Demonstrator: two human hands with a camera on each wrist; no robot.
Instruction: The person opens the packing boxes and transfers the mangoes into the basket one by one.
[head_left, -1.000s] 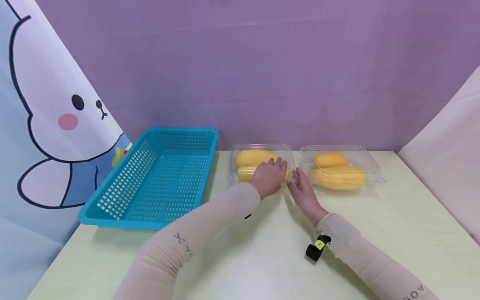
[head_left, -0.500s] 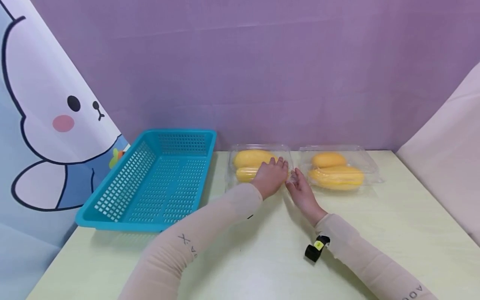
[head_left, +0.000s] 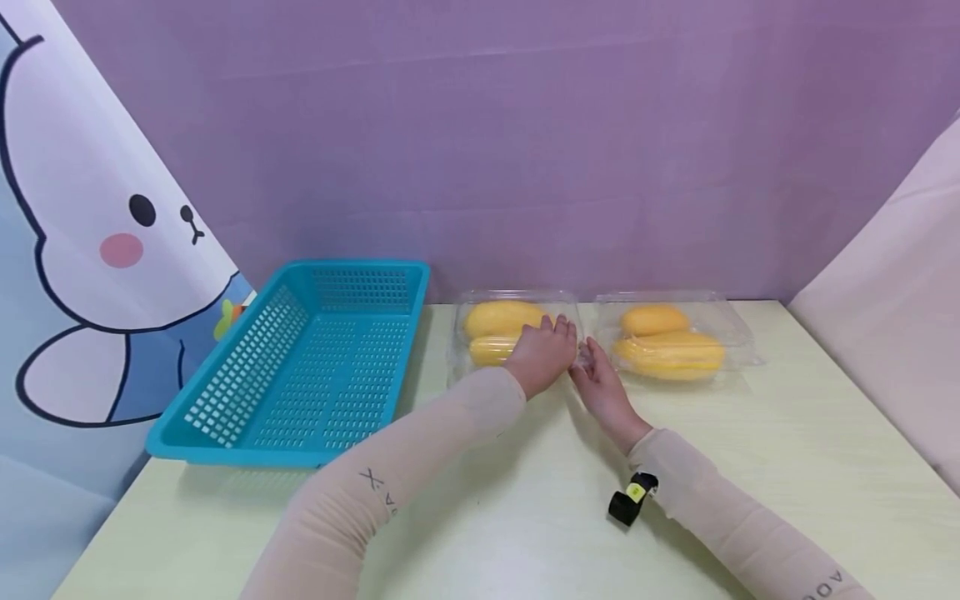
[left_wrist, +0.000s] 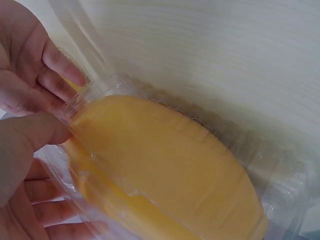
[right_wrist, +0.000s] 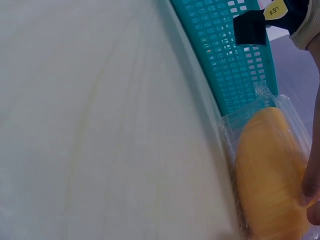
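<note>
Two mangoes (head_left: pixel 501 318) lie inside a clear plastic clamshell box (head_left: pixel 467 297) in the middle of the table. My left hand (head_left: pixel 542 358) lies over the box's front right part, its thumb on the rim and its fingers across the lid. Beside it, my right hand (head_left: pixel 606 396) holds the right front corner between thumb and fingers. In the left wrist view, both hands meet at the corner, next to a large mango (left_wrist: pixel 165 160) under the plastic. The right wrist view shows a mango (right_wrist: pixel 270 175) and part of my left hand (right_wrist: pixel 312 182); my right hand is mostly out of sight there.
A second clear box (head_left: pixel 720 312) with two mangoes (head_left: pixel 671 357) stands to the right. A teal perforated basket (head_left: pixel 300 457) sits on the left of the pale table (head_left: pixel 510 533). Behind is a purple cloth backdrop (head_left: pixel 525 150).
The whole head view has shifted slightly, so things appear a little further left. My left hand has edged slightly right over the box; my right hand stays at its corner.
</note>
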